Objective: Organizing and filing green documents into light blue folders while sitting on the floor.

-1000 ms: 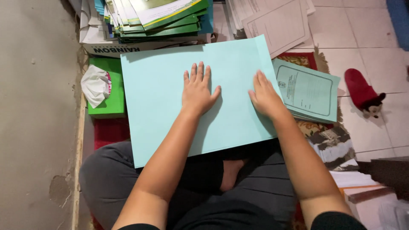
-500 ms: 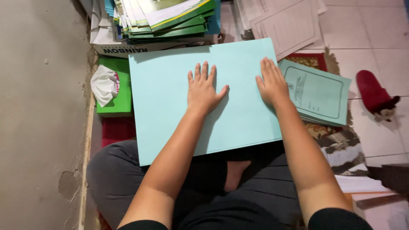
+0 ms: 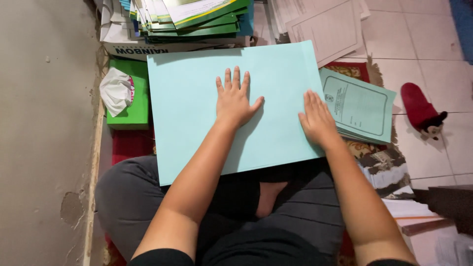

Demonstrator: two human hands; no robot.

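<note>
Overhead: large light-blue folder (image 3: 197, 113) lay across lap. Left hand (image 3: 235, 101) pressed flat at folder's centre, fingers spread. Right hand (image 3: 318, 118) flat on folder's right edge, fingers together. Stack of green booklets (image 3: 362, 106) just right of folder; green tissue box (image 3: 129, 98) just left.

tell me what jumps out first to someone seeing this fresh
A big pale blue sheet fills the middle, lying across the seated person's lap, with the left hand and right hand pressed flat on it. At far right, a red slipper lies on the white tiles.
</note>
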